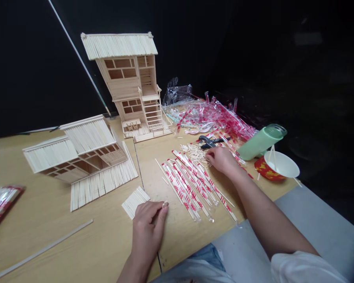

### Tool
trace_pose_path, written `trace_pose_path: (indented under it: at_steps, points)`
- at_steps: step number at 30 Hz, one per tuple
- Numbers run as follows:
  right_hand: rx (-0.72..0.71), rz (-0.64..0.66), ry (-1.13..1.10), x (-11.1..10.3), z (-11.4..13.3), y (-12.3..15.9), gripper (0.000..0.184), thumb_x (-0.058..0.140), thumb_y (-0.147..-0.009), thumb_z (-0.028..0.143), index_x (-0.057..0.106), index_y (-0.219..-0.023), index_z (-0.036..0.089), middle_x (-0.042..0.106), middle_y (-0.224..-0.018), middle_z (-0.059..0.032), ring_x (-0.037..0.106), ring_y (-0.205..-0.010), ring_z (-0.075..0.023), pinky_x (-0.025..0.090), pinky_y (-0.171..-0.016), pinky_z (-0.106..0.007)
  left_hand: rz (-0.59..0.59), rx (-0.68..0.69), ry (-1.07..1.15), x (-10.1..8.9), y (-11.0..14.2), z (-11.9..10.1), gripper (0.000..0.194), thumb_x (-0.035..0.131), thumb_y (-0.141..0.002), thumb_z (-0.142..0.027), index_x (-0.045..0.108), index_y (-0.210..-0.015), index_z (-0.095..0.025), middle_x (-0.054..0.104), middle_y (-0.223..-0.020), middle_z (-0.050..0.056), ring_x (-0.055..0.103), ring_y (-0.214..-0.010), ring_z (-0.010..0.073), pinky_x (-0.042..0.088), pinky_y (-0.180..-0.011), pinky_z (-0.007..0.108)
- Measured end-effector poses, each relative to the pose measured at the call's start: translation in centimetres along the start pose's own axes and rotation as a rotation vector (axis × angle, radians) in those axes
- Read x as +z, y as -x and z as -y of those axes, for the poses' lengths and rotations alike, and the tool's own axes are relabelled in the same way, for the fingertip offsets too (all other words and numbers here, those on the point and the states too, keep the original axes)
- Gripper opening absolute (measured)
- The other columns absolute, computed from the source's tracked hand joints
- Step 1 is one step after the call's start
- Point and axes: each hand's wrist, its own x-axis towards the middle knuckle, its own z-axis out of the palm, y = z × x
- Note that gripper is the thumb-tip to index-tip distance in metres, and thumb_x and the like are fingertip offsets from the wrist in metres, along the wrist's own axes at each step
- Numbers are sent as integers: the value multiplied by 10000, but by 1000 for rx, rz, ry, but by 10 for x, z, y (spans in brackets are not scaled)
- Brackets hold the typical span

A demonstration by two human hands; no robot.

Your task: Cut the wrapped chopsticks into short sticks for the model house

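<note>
My left hand (147, 226) is closed on the table, with short wooden stick pieces (165, 204) pinched between thumb and forefinger. Just behind it lies a small square panel of sticks (134, 201). My right hand (222, 159) reaches to a pile of short cut stick pieces (194, 152). Its fingers are pinched together at the pile's right edge; whatever they hold is too small to make out. Black-handled cutters (208, 141) lie right behind that hand. Between my hands, several chopsticks in red-and-white wrappers (188, 186) are spread side by side.
A two-storey stick house (126, 78) stands at the back, a lower stick house (91, 157) to its left. Crumpled wrappers (215, 114) heap up behind. A green bottle (261, 143) and a red-and-white bowl (279, 167) stand right. One long strip (47, 247) lies front left.
</note>
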Motion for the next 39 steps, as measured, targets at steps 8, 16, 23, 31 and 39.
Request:
trace_pose_path:
  at_steps: [8,16,23,31,39]
  points:
    - [97,18,-24,6,12,-17,227,620,-875,301,782,-823,150,762,-848,-174,699,-829,-295,453,-733,-333,6,7,-4,1,-1,-1,81,632,-928,-231,713,-920,-226,763,-856,3,686,-795,180,476,-774,340]
    - [100,-14,-188,-3,5,-9,122,653,-813,194,734,-739,140,735,-746,-123,656,-719,-232,428,-674,-301,-7,-31,39,-1,1,1,89,640,-921,-253,724,-908,-223,764,-849,7,683,-793,178,466,-785,335]
    - [-37,89,-817,-13,51,50,299,652,-850,441,720,-942,164,730,-769,-46,616,-596,-156,471,-568,-264,5,-371,337,-1,-1,-7,218,642,-901,-358,758,-814,-195,777,-881,58,705,-866,209,501,-799,313]
    - [-139,341,-1311,12,144,120,214,776,-782,390,757,-799,178,730,-736,-42,648,-652,-150,505,-617,-264,-22,-502,617,-7,-5,-6,331,696,-841,-441,702,-682,-150,660,-635,8,580,-639,133,437,-649,233]
    - [-219,62,-1200,17,152,132,111,736,-840,292,768,-810,190,719,-779,-47,660,-710,-165,505,-645,-280,-33,-511,624,-6,-3,-5,337,685,-847,-437,679,-661,-155,641,-611,6,551,-597,124,422,-603,231]
